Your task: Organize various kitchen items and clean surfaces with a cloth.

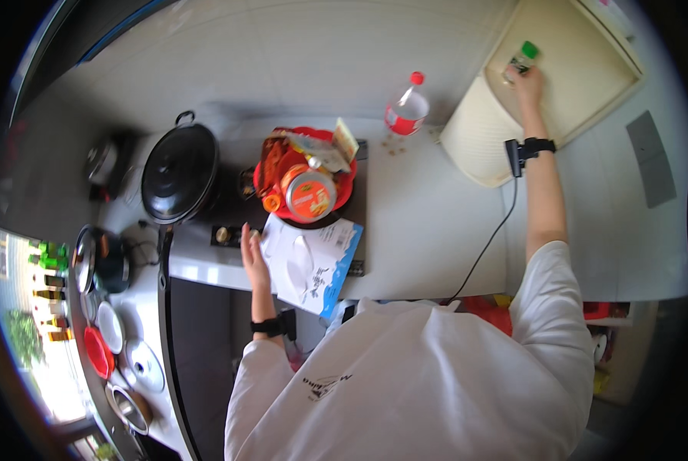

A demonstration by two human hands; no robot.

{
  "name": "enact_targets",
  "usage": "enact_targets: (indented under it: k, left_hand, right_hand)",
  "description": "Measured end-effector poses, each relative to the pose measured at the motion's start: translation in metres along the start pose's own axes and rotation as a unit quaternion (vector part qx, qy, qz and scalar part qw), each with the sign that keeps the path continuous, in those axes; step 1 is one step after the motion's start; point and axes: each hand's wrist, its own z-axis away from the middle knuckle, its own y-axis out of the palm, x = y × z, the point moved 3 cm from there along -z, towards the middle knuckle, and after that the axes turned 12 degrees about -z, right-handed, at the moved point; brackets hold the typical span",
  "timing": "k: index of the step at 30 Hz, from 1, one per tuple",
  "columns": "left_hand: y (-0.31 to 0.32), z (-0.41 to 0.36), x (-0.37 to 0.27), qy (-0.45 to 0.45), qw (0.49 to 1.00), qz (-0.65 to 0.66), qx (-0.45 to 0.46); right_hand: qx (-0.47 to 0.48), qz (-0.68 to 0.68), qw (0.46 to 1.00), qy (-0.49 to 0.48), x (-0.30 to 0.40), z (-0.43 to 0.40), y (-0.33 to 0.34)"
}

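My right hand is stretched out to the far right and grips a small clear jar with a green cap. It is over the top of a cream-coloured corner cabinet with a ribbed curved front. My left hand is held upright with extended fingers, beside the left edge of a flat white and blue cardboard box. Whether it touches the box I cannot tell. Behind the box, a red basin holds packets and a jar with an orange-labelled lid.
A black lidded wok stands on the left of the cooktop. A red-capped plastic bottle stands by the wall, near small scattered bits. Bowls and pots, including a red bowl, line the left counter. A cable trails from my right wrist.
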Motion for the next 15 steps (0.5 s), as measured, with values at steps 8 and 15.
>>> enact_targets:
  k: [8, 15]
  left_hand:
    - [-0.015, 0.037, 0.010, -0.043, 0.997, -0.057, -0.020]
    - [-0.038, 0.054, 0.024, -0.076, 0.992, -0.089, -0.048]
  right_hand:
    - [-0.045, 0.020, 0.998, -0.029, -0.036, -0.020, -0.012]
    - [0.051, -0.375, 0.918, -0.120, 0.096, 0.112, 0.026]
